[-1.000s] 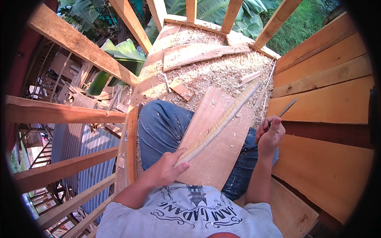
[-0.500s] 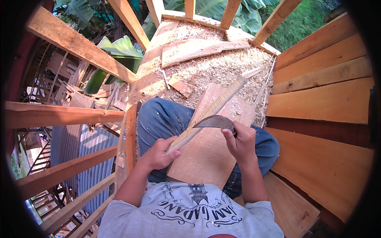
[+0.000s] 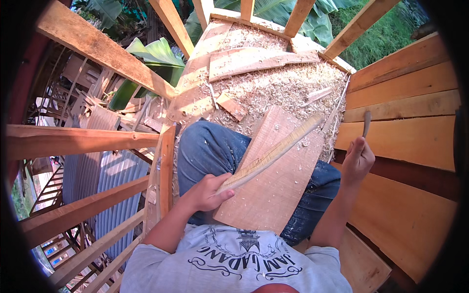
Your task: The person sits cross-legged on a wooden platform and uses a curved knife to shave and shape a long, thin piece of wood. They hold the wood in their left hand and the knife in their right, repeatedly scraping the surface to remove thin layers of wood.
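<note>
My left hand (image 3: 210, 193) is closed round the near end of a pale wooden stick (image 3: 274, 151), which slants up to the right above a wide flat board (image 3: 266, 198). The board lies across my lap between my jeans-clad legs (image 3: 207, 154). Off to the right, apart from the stick, my right hand (image 3: 358, 162) is raised and closed on a curved knife (image 3: 367, 123). Its dark blade points away from me and appears nearly edge-on; its handle is hidden in my fist.
Wood shavings (image 3: 278, 88) cover the floor ahead, with a long plank (image 3: 259, 62) and a small wood block (image 3: 231, 106) among them. Wooden rails (image 3: 83, 141) run along the left, above corrugated metal sheets (image 3: 117, 190). A plank wall (image 3: 400, 136) rises close on the right.
My right hand has swung the knife off the stick, out to the right and upward. The stick has tipped slightly lower to the right, still in my left hand. The whole view has shifted slightly.
</note>
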`<state>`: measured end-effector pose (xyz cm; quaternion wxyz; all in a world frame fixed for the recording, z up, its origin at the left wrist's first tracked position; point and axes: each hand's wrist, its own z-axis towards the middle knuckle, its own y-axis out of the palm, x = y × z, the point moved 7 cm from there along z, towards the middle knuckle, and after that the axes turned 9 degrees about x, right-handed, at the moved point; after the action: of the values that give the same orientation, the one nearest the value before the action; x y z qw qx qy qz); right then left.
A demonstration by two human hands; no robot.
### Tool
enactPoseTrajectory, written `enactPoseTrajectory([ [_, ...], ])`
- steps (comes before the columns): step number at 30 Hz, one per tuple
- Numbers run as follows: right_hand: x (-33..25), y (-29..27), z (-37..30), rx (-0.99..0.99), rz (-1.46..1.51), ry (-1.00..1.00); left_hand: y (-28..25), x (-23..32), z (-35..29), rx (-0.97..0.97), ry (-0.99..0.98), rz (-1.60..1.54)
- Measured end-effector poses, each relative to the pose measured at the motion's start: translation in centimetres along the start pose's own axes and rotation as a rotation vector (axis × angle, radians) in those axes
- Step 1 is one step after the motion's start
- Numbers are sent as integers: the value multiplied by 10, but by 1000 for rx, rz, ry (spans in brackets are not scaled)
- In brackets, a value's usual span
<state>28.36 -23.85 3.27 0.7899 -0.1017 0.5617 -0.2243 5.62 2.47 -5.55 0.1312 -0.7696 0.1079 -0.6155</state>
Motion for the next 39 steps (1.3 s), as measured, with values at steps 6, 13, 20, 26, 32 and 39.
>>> enactPoseTrajectory([
  [6,-46,73,-85,-487,-163,-364,-1,7,6,-11,22,-148],
  [13,-17,65,-38,-157,-98,-260,-5,15,10,24,70,-163],
  [20,36,-39,36,104,85,264,-5,11,11,-13,-39,-233],
  [26,-40,69,-80,-573,-126,-271,-2,8,12,-44,-75,-239],
  [32,-5,95,-45,-255,-135,-257,-7,-1,12,-30,-142,-260],
  [39,56,17,17,-98,104,284,-3,4,16,16,-70,-260],
])
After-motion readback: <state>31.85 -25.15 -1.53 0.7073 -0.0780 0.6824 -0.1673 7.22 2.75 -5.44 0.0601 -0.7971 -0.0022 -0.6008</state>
